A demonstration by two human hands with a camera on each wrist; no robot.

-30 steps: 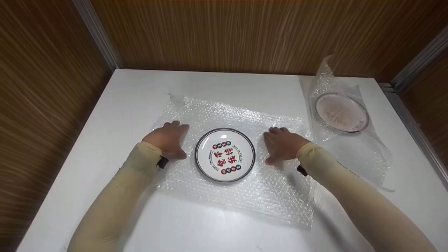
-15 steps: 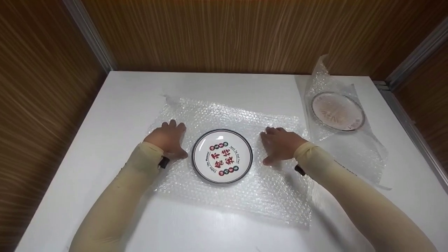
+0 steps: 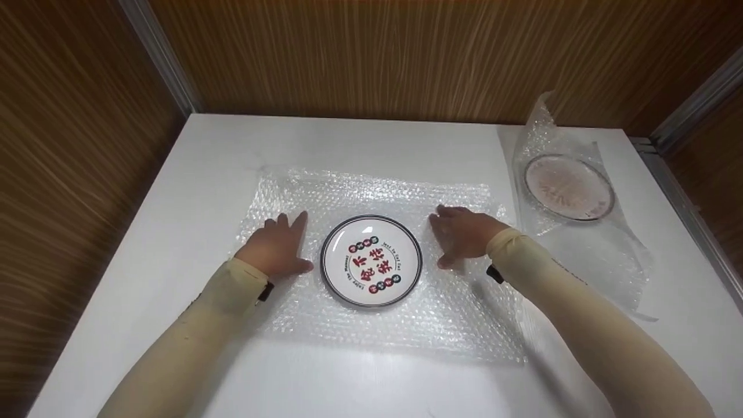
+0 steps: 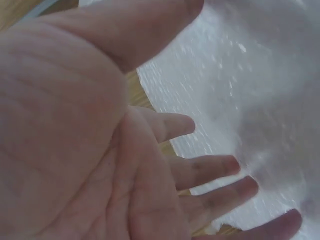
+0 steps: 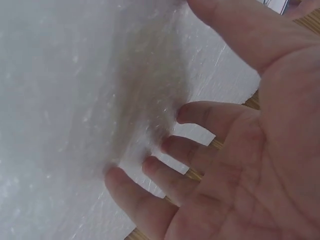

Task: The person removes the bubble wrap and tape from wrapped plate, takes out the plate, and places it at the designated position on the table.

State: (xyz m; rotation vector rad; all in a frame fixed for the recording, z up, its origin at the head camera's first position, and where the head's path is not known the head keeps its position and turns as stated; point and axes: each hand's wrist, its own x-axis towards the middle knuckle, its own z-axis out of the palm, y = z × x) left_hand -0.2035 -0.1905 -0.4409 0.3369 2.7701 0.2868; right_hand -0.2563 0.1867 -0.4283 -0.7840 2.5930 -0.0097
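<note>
A round white plate [image 3: 371, 261] with dark rim lines and red characters lies face up on a sheet of bubble wrap [image 3: 383, 331]. To its left, my left hand [image 3: 273, 247] rests on the wrap with fingers spread and thumb toward the plate. My right hand [image 3: 464, 233] is on the wrap at the plate's right, fingers extended. Both wrist views show straight fingers of the left hand [image 4: 150, 165] and right hand [image 5: 215, 165] with fingertips at the bubble wrap. Neither hand holds the plate.
A second plate [image 3: 569, 187], covered in bubble wrap [image 3: 603, 261], lies at the back right of the white table [image 3: 348, 142]. Wood-grain panels [image 3: 371, 58] stand behind and at both sides.
The bubble wrap under the plate has turned slightly, its left side shifting toward me and its right lower corner away. The left hand has moved slightly nearer me; the second plate stays put.
</note>
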